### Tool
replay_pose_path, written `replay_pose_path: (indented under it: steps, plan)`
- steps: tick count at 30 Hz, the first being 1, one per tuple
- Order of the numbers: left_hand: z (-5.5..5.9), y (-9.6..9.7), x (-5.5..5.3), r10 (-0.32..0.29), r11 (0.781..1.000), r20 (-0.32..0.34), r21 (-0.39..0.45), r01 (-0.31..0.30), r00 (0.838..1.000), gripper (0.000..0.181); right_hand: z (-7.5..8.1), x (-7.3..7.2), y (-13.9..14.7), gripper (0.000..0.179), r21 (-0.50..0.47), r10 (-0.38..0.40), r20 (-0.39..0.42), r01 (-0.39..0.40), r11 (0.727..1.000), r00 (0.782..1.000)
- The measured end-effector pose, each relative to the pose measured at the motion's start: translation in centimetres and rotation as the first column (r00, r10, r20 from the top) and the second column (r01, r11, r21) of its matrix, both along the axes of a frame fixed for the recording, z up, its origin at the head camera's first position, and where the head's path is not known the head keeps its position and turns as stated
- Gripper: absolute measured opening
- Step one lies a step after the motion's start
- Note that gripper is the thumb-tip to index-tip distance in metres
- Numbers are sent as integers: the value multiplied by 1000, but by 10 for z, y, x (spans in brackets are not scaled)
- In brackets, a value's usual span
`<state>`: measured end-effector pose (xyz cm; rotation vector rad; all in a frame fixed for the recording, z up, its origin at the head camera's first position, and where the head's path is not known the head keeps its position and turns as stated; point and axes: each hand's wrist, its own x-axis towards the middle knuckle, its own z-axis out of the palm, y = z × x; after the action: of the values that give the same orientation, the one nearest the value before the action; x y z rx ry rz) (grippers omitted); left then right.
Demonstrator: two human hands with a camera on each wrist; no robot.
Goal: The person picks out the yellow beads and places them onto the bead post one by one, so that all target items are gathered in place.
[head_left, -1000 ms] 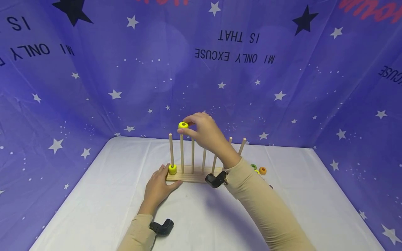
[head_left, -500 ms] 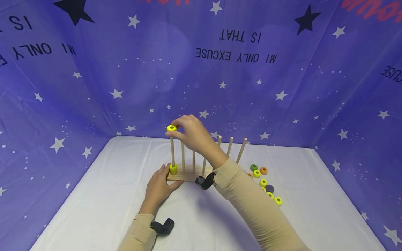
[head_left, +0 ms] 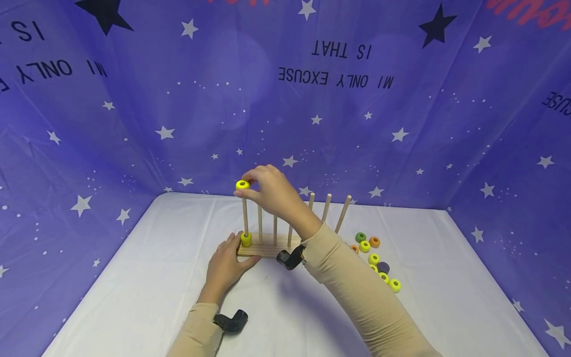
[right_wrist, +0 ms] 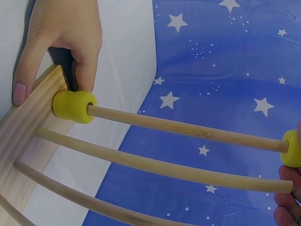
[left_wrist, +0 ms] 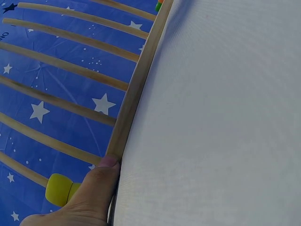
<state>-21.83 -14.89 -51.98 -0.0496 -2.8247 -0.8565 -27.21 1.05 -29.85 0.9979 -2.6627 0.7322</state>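
The right hand [head_left: 275, 191] pinches a yellow bead [head_left: 241, 188] between thumb and fingers, at the tip of the leftmost peg [head_left: 245, 213], above two more beads [right_wrist: 75, 106] at its foot. Its forearm slants up across the base [head_left: 267, 252]. The left hand [head_left: 225, 267], low, grips the base's left end, thumb in front.

studio-like booth [head_left: 504, 188]: starry purple drapes [head_left: 267, 114] around white table [head_left: 151, 272]
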Motion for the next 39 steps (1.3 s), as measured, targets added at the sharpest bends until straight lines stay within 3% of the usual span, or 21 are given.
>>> replay_pose_path:
  steps: [19,30,39]
  plan:
    - [1,0,0,-6,1000,11,8,6,1000,95,-4,0,2,42,8,10,43,-11,1000,999]
    - [0,0,0,-8,1000,-15,6,8,1000,91,-2,0,5,42,-8,16,74,-15,1000,997]
    - [-1,0,0,-4,1000,-5,0,4,1000,94,14,5,24,42,-49,-9,-3,8,999,1000]
